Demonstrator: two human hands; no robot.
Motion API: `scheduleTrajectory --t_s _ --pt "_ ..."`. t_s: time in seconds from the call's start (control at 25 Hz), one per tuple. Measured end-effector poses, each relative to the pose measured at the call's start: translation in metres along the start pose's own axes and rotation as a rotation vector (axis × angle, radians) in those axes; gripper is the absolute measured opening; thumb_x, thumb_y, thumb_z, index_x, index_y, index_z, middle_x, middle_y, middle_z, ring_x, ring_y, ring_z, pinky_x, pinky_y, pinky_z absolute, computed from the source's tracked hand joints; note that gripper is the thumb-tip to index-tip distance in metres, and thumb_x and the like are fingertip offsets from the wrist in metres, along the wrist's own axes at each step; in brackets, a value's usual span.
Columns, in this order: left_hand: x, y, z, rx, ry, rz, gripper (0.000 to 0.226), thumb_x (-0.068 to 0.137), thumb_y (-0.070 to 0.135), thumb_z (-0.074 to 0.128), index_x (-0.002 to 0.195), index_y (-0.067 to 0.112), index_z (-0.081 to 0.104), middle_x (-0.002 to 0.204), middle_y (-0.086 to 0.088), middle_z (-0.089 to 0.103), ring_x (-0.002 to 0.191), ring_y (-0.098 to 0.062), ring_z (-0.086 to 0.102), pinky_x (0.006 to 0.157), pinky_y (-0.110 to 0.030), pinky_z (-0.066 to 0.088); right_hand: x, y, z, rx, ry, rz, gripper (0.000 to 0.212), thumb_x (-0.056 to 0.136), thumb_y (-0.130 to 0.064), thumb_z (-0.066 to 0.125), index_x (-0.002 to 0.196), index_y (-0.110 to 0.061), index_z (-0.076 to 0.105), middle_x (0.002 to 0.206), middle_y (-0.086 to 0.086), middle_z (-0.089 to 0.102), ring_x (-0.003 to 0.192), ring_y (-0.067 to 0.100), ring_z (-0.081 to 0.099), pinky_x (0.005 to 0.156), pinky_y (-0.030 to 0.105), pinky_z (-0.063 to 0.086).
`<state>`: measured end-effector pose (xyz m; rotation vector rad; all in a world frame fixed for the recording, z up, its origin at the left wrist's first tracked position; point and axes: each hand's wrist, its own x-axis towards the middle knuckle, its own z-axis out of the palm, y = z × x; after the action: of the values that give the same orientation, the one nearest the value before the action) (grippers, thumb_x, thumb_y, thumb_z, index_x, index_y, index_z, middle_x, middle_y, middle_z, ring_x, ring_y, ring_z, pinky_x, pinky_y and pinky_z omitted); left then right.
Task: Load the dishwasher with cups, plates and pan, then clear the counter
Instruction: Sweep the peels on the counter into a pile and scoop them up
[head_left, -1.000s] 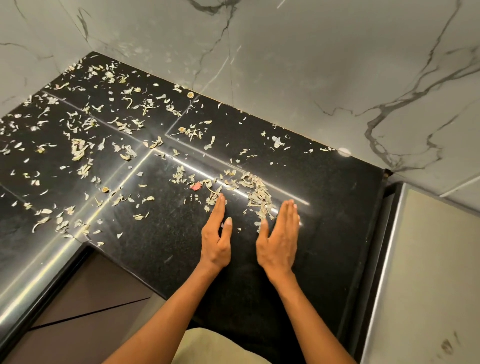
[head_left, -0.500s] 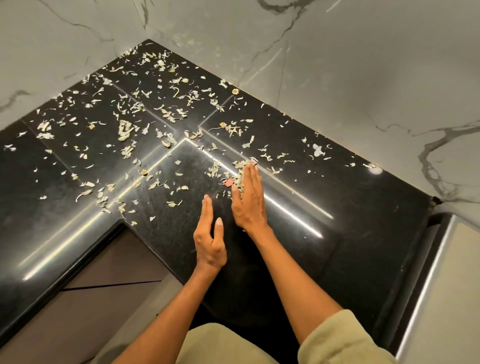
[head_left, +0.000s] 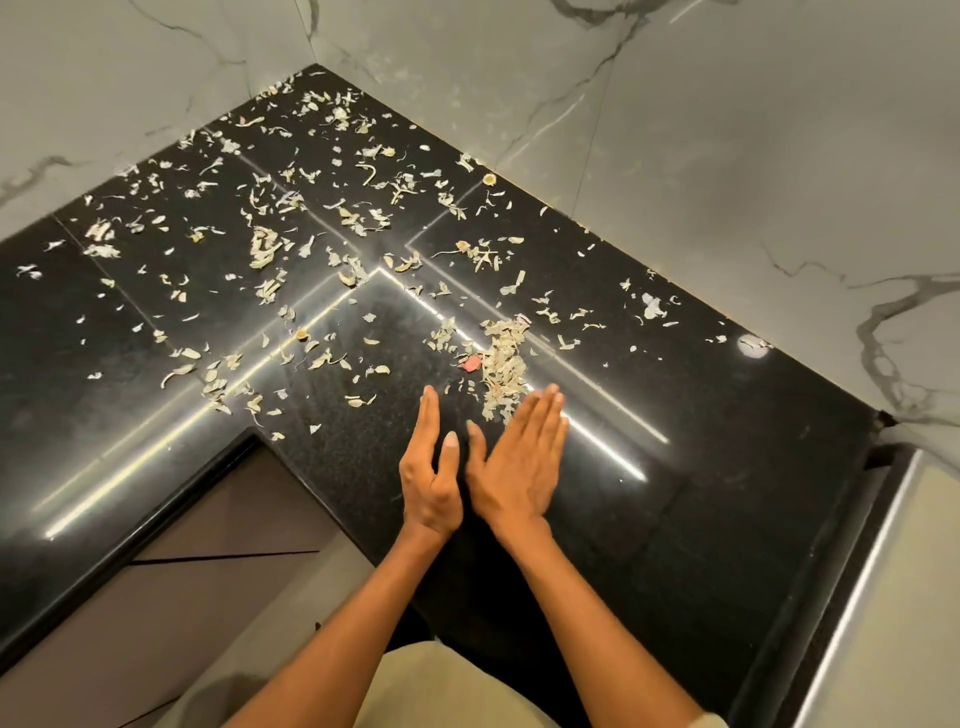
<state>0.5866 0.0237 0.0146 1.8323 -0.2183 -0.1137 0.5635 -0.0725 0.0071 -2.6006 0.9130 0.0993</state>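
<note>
Right hand (head_left: 519, 467) fingertips motion-blurred; table (head_left: 701, 519) cut off at left edge; scraps (head_left: 501, 364) too small to identify.

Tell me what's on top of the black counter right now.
Pale peel scraps lie scattered over the black counter, a heap beyond both flat hands, left and right. Anything under the hands is hidden.

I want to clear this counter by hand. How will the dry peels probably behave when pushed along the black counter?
The peels look thin and curled, so probably very light and easily scattered. The counter is glossy, so they should slide readily. Small flakes may slip past the straight fingers of the left hand and right hand.
</note>
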Motion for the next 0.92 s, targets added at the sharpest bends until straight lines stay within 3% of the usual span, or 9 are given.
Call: scheduleTrajectory --t_s 0.08,0.16,0.32,0.48,0.64,0.8,0.92 --pt "0.001 -0.001 -0.005 -0.059 0.007 -0.035 0.056 0.099 0.02 0.042 0.153 0.007 0.032 0.159 -0.001 0.032 0.148 -0.009 0.028 0.122 -0.037 0.025 0.023 -0.03 0.004 0.021 -0.046 -0.039 0.093 0.096 -0.068 0.005 0.156 0.001 -0.011 0.163 0.021 -0.019 0.151 0.03 -0.024 0.125 0.046 -0.006" --pt "0.003 -0.004 -0.013 -0.081 0.005 -0.042 0.056 0.1 0.024 0.042 0.153 0.009 0.032 0.159 0.001 0.034 0.147 -0.01 0.03 0.121 -0.042 0.028 0.045 -0.051 0.005 0.104 -0.084 -0.137 0.089 0.099 -0.065 0.01 0.156 -0.002 -0.014 0.164 0.017 -0.021 0.151 0.026 -0.025 0.125 0.044 -0.009" --pt "0.004 -0.008 -0.021 -0.049 -0.02 -0.023 0.057 0.1 0.026 0.041 0.154 0.009 0.031 0.16 0.001 0.031 0.148 -0.01 0.026 0.122 -0.043 0.025 0.057 -0.044 -0.003 0.417 -0.041 -0.323 0.07 0.106 -0.048 0.028 0.161 -0.012 0.003 0.169 0.004 -0.003 0.154 0.011 -0.011 0.127 0.037 -0.001" --pt "0.001 -0.006 -0.008 0.057 -0.031 0.017 0.058 0.101 0.026 0.038 0.155 0.01 0.025 0.163 -0.001 0.024 0.151 -0.009 0.017 0.124 -0.04 0.02 0.033 0.019 -0.019 0.446 0.177 -0.204 0.065 0.104 -0.041 0.032 0.16 -0.01 0.017 0.167 0.004 0.013 0.155 0.011 0.004 0.127 0.037 0.005" --pt "0.0 -0.005 0.013 0.193 0.002 0.013 0.064 0.101 0.039 0.03 0.157 0.013 0.016 0.166 0.001 0.014 0.152 -0.007 0.008 0.125 -0.04 0.011 0.017 0.101 -0.035 0.178 0.332 0.028 0.072 0.102 -0.043 0.033 0.158 -0.002 0.017 0.167 0.013 0.013 0.156 0.022 0.006 0.127 0.041 0.004" --pt "0.004 -0.005 0.027 0.275 0.036 -0.009 0.064 0.1 0.032 0.032 0.158 0.012 0.011 0.166 -0.001 0.009 0.153 -0.008 0.003 0.126 -0.038 0.005 0.016 0.117 -0.034 -0.051 0.226 0.262 0.087 0.098 -0.059 0.023 0.158 0.003 0.005 0.166 0.022 0.003 0.155 0.033 0.0 0.126 0.047 0.005" --pt "0.012 0.0 0.038 0.296 0.049 -0.026 0.067 0.099 0.038 0.028 0.158 0.009 0.012 0.166 -0.003 0.009 0.153 -0.01 0.003 0.126 -0.036 0.004 0.037 0.079 -0.028 -0.039 0.144 0.179 0.09 0.098 -0.063 0.013 0.158 0.002 0.001 0.166 0.021 -0.004 0.155 0.033 -0.005 0.126 0.045 0.0"
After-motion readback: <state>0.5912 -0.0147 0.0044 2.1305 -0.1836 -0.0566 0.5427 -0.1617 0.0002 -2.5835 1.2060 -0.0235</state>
